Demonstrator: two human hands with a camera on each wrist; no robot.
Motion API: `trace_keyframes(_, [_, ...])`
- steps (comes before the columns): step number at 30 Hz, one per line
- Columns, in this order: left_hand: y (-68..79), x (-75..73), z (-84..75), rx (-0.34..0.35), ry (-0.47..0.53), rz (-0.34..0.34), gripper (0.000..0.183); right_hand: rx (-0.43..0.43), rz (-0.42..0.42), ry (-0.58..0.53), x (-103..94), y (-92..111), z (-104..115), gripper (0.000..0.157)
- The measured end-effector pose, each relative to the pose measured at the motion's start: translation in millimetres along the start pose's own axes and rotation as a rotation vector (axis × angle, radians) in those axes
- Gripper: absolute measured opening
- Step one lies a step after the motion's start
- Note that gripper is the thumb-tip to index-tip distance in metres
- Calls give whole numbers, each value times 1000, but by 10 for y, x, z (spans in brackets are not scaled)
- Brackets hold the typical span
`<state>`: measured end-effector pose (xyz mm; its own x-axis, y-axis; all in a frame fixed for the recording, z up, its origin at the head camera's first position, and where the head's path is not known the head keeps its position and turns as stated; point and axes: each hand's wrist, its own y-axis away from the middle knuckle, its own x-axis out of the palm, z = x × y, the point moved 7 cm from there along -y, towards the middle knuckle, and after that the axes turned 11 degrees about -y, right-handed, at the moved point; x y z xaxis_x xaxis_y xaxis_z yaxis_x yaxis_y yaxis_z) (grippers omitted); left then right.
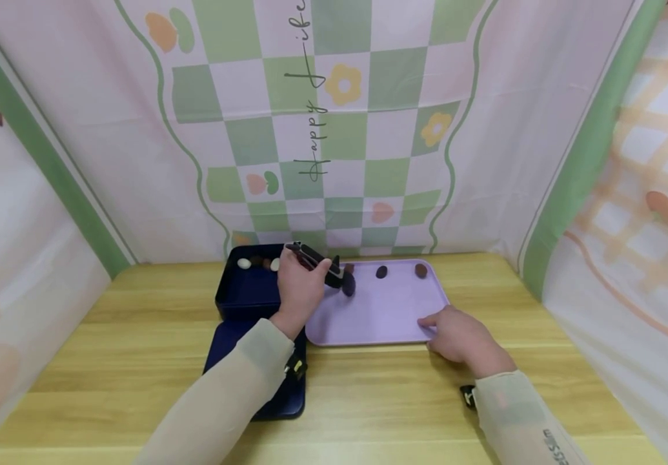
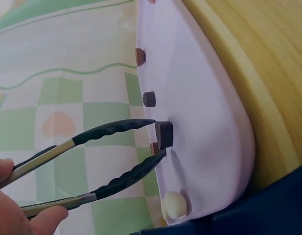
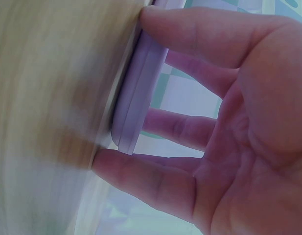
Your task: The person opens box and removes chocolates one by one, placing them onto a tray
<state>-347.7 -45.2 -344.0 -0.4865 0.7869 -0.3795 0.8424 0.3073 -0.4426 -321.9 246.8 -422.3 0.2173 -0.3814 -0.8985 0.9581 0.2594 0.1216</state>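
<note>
My left hand point(image 1: 301, 287) grips black-tipped metal tongs point(image 2: 121, 126), with a thumb and fingers on the two arms. Between the tong tips sits a dark chocolate-looking piece point(image 2: 164, 134), over the back left part of a lilac tray point(image 1: 380, 316). Behind it lies a brown piece point(image 1: 349, 267); farther right along the back rim are a black fluted piece point(image 1: 381, 272) and another brown one point(image 1: 421, 270). A cream piece point(image 2: 175, 204) shows at the tray's left end. My right hand point(image 1: 464, 339) holds the tray's front right corner, thumb and fingers around its edge.
Left of the tray stands a navy box point(image 1: 246, 294) with white, dark and brown pieces in a row at its back. A navy lid point(image 1: 287, 400) lies in front of it, partly under my left forearm. A patterned cloth point(image 1: 345, 142) hangs behind the wooden table point(image 1: 368, 400).
</note>
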Motion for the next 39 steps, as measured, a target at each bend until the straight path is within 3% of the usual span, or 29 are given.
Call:
trace_keyframes(8, [2, -64, -42, 18, 39, -26, 36, -4, 0, -1, 6, -5, -5, 45])
trace_keyframes(18, [52, -12, -42, 46, -39, 9, 38, -13, -2, 9, 2, -9, -11, 45])
trace_keyframes(26, [48, -21, -47, 33, -14, 19, 36, -13, -5, 5, 12, 6, 5, 45])
trace_keyframes(29, [-24, -100, -25, -11, 19, -2, 38, -11, -4, 4, 19, 4, 8, 45])
trace_keyframes(33, [-222, -325, 32, -67, 101, -69, 41, -13, 0, 9, 30, -5, 7, 44])
trace_keyframes(39, [-493, -749, 82, -44, 219, -144, 49, -21, -3, 21, 32, -11, -10, 46])
